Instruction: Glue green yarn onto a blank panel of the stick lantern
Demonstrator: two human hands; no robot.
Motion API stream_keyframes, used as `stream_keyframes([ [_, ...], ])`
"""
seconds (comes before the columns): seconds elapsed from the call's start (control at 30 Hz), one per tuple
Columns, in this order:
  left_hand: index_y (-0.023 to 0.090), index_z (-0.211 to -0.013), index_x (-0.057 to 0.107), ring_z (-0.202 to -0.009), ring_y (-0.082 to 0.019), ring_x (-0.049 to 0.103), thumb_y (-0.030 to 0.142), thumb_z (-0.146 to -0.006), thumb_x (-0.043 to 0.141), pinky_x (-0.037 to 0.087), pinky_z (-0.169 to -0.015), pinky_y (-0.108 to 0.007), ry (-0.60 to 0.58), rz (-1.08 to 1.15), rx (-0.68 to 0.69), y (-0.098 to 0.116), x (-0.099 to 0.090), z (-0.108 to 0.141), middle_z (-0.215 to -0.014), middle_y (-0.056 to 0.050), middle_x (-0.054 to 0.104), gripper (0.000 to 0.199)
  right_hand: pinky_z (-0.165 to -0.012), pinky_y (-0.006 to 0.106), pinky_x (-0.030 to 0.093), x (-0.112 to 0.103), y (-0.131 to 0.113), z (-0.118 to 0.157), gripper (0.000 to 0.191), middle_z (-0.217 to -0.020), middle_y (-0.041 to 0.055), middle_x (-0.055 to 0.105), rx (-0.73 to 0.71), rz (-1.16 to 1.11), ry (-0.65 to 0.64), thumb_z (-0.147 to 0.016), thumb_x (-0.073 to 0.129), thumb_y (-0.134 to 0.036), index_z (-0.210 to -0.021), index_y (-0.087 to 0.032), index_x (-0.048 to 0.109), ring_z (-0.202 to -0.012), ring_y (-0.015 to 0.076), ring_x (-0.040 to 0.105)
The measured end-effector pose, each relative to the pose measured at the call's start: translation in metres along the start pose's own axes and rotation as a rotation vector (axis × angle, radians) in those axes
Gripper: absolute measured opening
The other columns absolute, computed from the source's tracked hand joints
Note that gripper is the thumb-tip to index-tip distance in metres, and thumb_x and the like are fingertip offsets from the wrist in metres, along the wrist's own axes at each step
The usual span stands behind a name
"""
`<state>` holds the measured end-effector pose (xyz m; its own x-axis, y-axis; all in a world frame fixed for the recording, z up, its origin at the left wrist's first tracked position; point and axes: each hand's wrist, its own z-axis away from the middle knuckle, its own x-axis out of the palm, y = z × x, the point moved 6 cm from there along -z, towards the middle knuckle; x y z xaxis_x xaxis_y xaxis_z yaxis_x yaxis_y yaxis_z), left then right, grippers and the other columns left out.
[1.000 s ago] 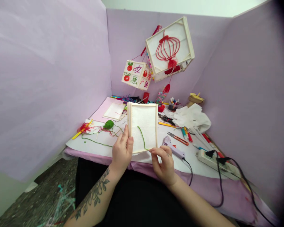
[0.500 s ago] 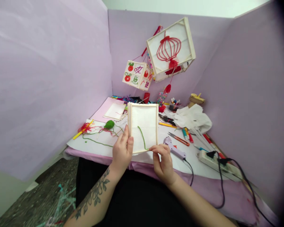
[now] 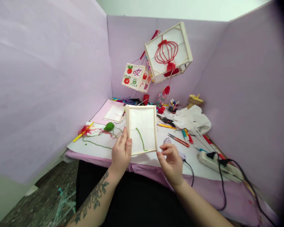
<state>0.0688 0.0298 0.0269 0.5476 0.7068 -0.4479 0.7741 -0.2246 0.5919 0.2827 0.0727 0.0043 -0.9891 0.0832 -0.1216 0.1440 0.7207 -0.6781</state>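
Note:
My left hand (image 3: 121, 150) grips the left side of a wooden-framed lantern panel (image 3: 145, 119), thumb in front. The panel has a white mesh face and is held upright over the table's front edge. A curved strand of green yarn (image 3: 140, 138) lies on the lower part of that face. By the panel's lower right corner is my right hand (image 3: 171, 162), its thumb and fingers apart and nothing between them. Behind my right hand lies a lilac glue gun (image 3: 182, 156), partly hidden by it.
Thread snips (image 3: 179, 140), markers (image 3: 185, 134), crumpled white cloth (image 3: 191, 118) and a power strip (image 3: 217, 165) lie to the right. A green yarn ball (image 3: 109, 126), tangled red yarn (image 3: 85, 129) and another framed panel (image 3: 114, 113) are at left. Two lanterns hang behind, one decorated (image 3: 136, 76), one larger (image 3: 168, 52).
My right hand has let go of the yarn's lower end and moved right, its fingers opening. The panel has shifted slightly left, still in my left hand.

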Motion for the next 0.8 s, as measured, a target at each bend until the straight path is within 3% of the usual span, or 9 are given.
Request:
stream_keyframes([
  [0.13, 0.012, -0.144, 0.042, -0.113, -0.024, 0.061, 0.038, -0.1, 0.035, 0.051, -0.092, -0.035, 0.004, 0.004, 0.006, 0.001, 0.0, 0.0, -0.12, -0.017, 0.065, 0.052, -0.068, 0.034, 0.047, 0.001, 0.007, -0.005, 0.019, -0.077, 0.0013, 0.061, 0.146, -0.073, -0.057, -0.083, 0.067, -0.022, -0.071, -0.021, 0.052, -0.075, 0.0175, 0.058],
  [0.27, 0.012, -0.144, 0.042, -0.112, -0.024, 0.062, 0.037, -0.1, 0.036, 0.052, -0.091, -0.035, 0.004, 0.007, 0.015, 0.002, 0.0, 0.001, -0.122, -0.018, 0.064, 0.052, -0.065, 0.033, 0.043, 0.004, 0.002, -0.004, 0.012, -0.071, -0.0003, 0.062, 0.141, -0.026, -0.129, -0.081, 0.069, -0.023, -0.073, -0.022, 0.062, -0.067, 0.0156, 0.053],
  [0.47, 0.01, -0.144, 0.043, -0.114, -0.024, 0.061, 0.036, -0.099, 0.037, 0.051, -0.092, -0.035, 0.011, 0.006, 0.017, 0.002, 0.0, 0.002, -0.124, -0.019, 0.063, 0.052, -0.063, 0.031, 0.043, 0.004, 0.005, 0.0, 0.01, -0.072, -0.001, 0.061, 0.208, -0.009, -0.113, -0.08, 0.07, -0.023, -0.075, -0.022, 0.062, -0.065, 0.0143, 0.05],
  [0.67, 0.01, -0.144, 0.043, -0.115, -0.025, 0.06, 0.035, -0.099, 0.038, 0.051, -0.093, -0.035, 0.014, 0.008, 0.029, 0.002, 0.0, 0.001, -0.126, -0.019, 0.062, 0.052, -0.067, 0.031, 0.045, 0.008, -0.013, -0.003, 0.008, -0.074, -0.0012, 0.06, 0.026, 0.082, -0.167, -0.086, 0.062, -0.015, -0.083, -0.023, 0.06, -0.069, 0.0147, 0.052],
  [0.8, 0.009, -0.144, 0.043, -0.114, -0.025, 0.061, 0.036, -0.099, 0.037, 0.05, -0.093, -0.035, 0.009, 0.005, 0.018, 0.002, 0.0, 0.002, -0.121, -0.019, 0.064, 0.052, -0.076, 0.035, 0.048, 0.013, -0.028, 0.002, 0.024, -0.09, 0.0029, 0.068, -0.163, 0.131, -0.213, -0.085, 0.057, -0.006, -0.102, -0.023, 0.059, -0.084, 0.0189, 0.055],
])
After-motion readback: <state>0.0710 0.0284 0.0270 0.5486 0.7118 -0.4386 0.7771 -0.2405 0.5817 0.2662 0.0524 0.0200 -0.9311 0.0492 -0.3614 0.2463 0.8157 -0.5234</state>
